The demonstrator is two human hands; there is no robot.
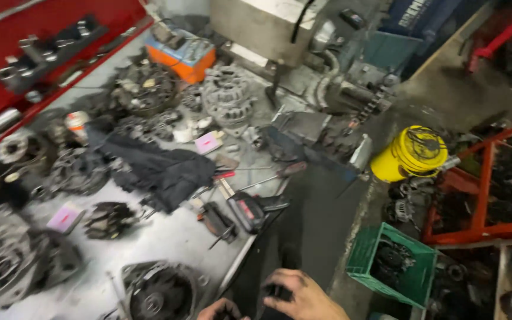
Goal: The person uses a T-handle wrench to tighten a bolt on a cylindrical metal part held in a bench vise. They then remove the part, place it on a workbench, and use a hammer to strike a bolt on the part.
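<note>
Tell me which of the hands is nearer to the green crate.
The right hand. It is just left of the green crate, with bare floor between them. The left hand is farther left, at the table edge.

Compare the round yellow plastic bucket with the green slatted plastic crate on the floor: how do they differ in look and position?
The yellow bucket is round with smooth solid walls; the green crate is rectangular with slatted, open-work walls. The bucket leans tilted beside the orange metal frame; the crate sits lower in the view, nearer the person's hands. Tangled wire shows at the bucket's mouth, dark metal parts in the crate. Both are open-topped plastic containers off the workbench.
</note>
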